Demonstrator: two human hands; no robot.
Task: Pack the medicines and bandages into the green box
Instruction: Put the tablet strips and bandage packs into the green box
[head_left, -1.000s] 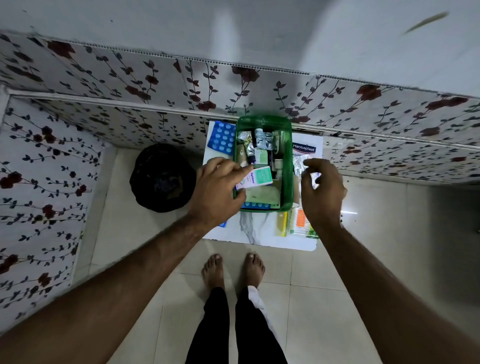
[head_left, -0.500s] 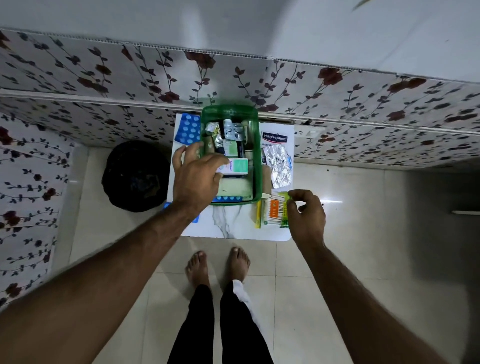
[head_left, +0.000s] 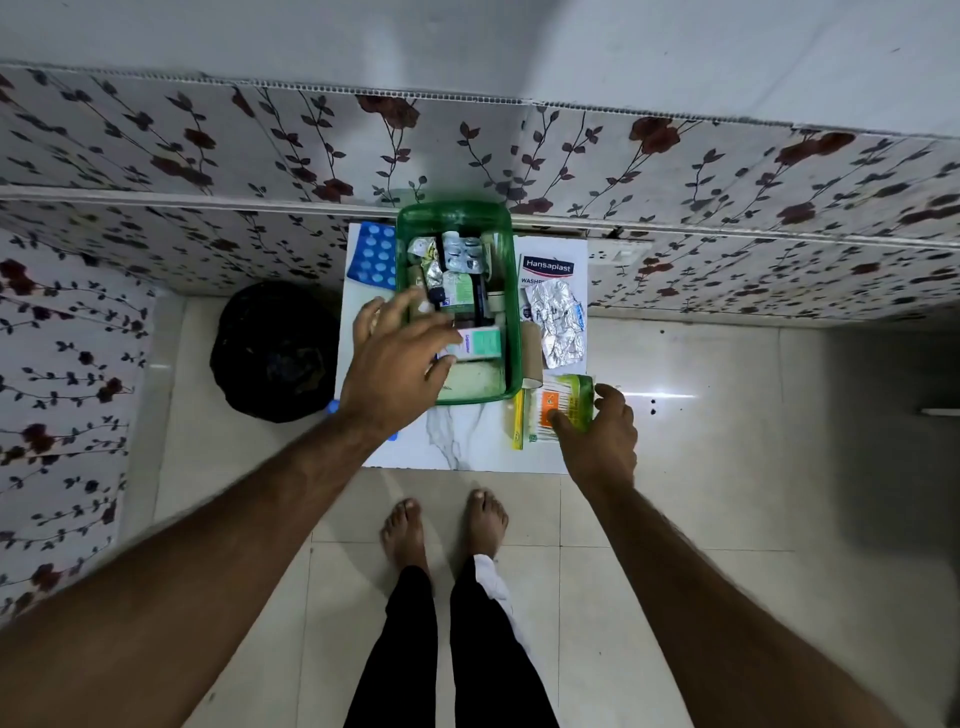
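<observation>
The green box (head_left: 514, 332) stands on a small white table (head_left: 457, 441), filled with several medicine packs and foil strips. My left hand (head_left: 400, 364) hovers over the box's near left corner, fingers spread, just above a white and green carton (head_left: 480, 343) that lies inside. My right hand (head_left: 597, 431) grips a green and orange packet (head_left: 566, 405) at the table's near right corner. A Hansaplast box (head_left: 548, 267), silver blister strips (head_left: 558, 325) and a brown bandage roll (head_left: 531, 356) lie to the right of the green box. A blue blister pack (head_left: 373, 254) lies on its left.
A black bin (head_left: 275, 351) sits on the floor left of the table. Floral wall panels close in behind and on the left. My bare feet (head_left: 447, 525) stand on pale tiles just in front of the table. A yellow strip (head_left: 518, 421) lies beside the packet.
My left hand has let go of the white and green carton, which now lies in the box, and its fingers have spread. My right hand dropped to the near right corner and closed on the packet.
</observation>
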